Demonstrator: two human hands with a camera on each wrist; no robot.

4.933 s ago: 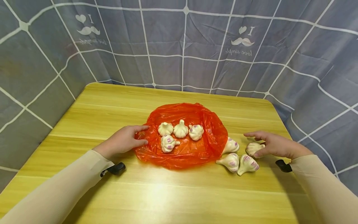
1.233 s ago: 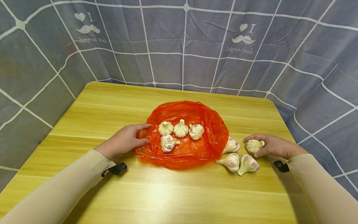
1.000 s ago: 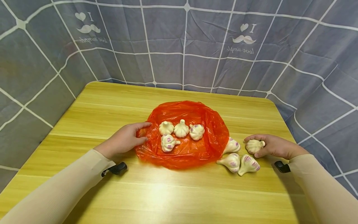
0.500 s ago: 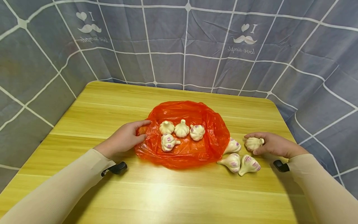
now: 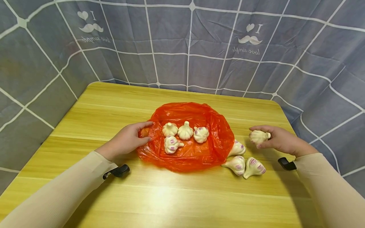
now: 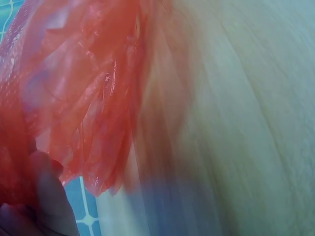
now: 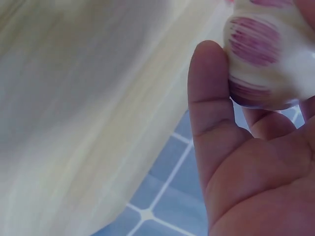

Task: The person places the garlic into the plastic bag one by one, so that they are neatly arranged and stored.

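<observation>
Head view: at the frame's right, the right hand [image 5: 283,141] pinched a bulb [image 5: 258,136], probably light, firm and smooth, best held round its belly; left of centre, the left hand [image 5: 126,139] gripped the bag's [image 5: 219,136] seemingly flimsy edge.

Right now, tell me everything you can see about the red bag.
The red bag looks like thin, glossy, partly see-through plastic, crinkled all over. It sits spread wide on the wood-look table, its rumpled edge forming a rough oval around four garlic bulbs that lie on its film. The left hand holds its left edge. On the right side, its edge partly hides another bulb. No printing or handles can be made out.
</observation>
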